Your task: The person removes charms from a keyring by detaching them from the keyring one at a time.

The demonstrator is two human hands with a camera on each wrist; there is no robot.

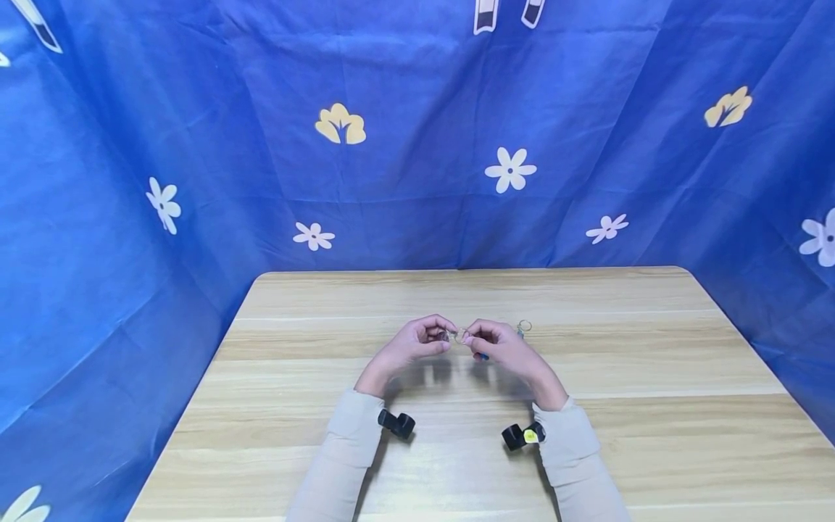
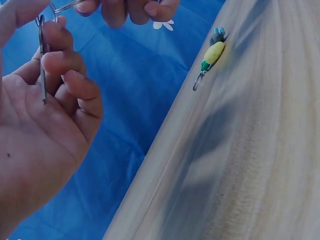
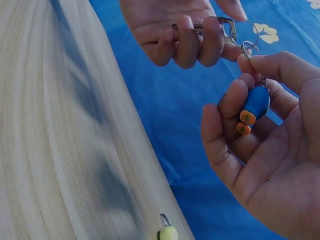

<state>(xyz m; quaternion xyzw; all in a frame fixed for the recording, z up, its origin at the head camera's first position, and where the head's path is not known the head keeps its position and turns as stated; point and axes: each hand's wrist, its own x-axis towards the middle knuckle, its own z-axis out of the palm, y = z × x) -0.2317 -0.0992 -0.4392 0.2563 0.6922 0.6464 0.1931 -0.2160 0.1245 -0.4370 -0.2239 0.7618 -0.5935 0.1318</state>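
Note:
In the head view my hands meet above the wooden table. My left hand (image 1: 420, 339) grips a flat metal key (image 2: 43, 75), its shaft lying across the curled fingers. A thin wire ring (image 3: 258, 32) passes through the head of the key. My right hand (image 1: 502, 342) pinches the split ring (image 3: 247, 50) of a keychain between thumb and forefinger. From its short chain hangs a blue figure with orange feet (image 3: 256, 100), resting against the curled fingers. The two rings overlap between the hands in the right wrist view.
A yellow charm (image 2: 214, 52) with green and dark parts and a metal clasp lies on the table (image 1: 274, 406). Past the right hand, the head view shows a small ring (image 1: 525, 325) on the tabletop. Blue patterned cloth (image 1: 417, 145) hangs around the table.

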